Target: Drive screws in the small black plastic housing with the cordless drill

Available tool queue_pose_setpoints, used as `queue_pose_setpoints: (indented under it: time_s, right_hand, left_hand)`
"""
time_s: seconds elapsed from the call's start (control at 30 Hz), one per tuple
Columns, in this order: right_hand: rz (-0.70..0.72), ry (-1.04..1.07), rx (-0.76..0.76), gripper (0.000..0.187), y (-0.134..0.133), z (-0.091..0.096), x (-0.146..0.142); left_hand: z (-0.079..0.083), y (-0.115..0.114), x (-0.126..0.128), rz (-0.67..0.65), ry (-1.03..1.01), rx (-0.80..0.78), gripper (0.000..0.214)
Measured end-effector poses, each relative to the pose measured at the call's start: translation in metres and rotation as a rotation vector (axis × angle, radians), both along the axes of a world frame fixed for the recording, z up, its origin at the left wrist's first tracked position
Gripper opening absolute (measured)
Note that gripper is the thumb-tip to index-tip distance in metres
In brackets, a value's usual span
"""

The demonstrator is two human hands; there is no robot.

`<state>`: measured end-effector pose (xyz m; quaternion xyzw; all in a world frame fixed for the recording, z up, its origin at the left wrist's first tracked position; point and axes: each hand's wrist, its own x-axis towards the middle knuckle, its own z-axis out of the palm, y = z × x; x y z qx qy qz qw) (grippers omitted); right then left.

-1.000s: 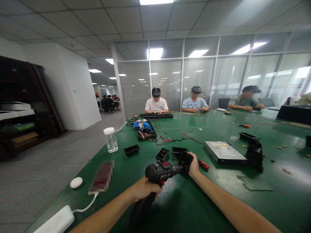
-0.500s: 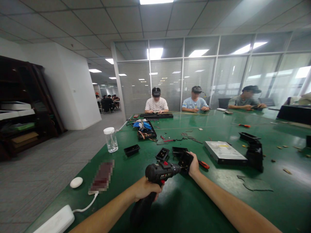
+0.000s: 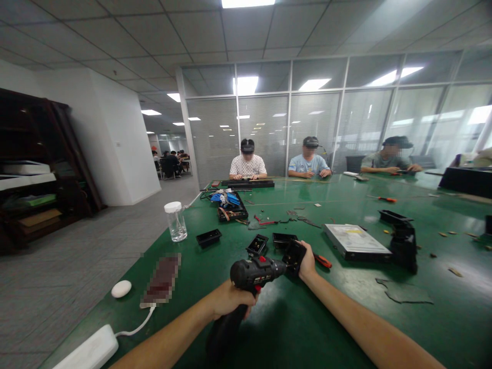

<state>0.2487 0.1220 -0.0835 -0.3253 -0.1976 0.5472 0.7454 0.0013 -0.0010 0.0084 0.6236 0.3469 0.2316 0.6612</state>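
My left hand is wrapped round the grip of a black cordless drill with red details. The drill's nose points right, against a small black plastic part. My right hand is closed on that part and holds it upright on the green table. Just beyond my right hand lies a red-handled tool.
Black trays, a clear jar, a disc drive, another black part, a white charger and a white puck lie about. Three people sit at the far end.
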Motion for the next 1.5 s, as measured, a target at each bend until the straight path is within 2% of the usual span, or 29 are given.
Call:
queue_pose_setpoints:
  time_s: [0.37,0.93,1.33,1.5]
  right_hand:
    - [0.013,0.012,-0.009,0.023,0.000,0.000,0.000]
    - [0.042,0.014,0.007,0.024,0.000,-0.001,0.001]
    - [-0.004,-0.038,0.010,0.023,-0.010,0.012,-0.004]
    - [-0.013,-0.046,0.007,0.023,-0.010,0.011,-0.004]
  left_hand:
    - [0.004,-0.001,-0.001,0.016,0.026,-0.022,0.008]
    - [0.006,-0.002,0.001,0.013,0.010,-0.040,0.012]
    - [0.000,-0.001,0.000,-0.001,-0.014,-0.009,0.014]
    - [0.000,0.000,0.000,0.004,-0.013,-0.012,0.015]
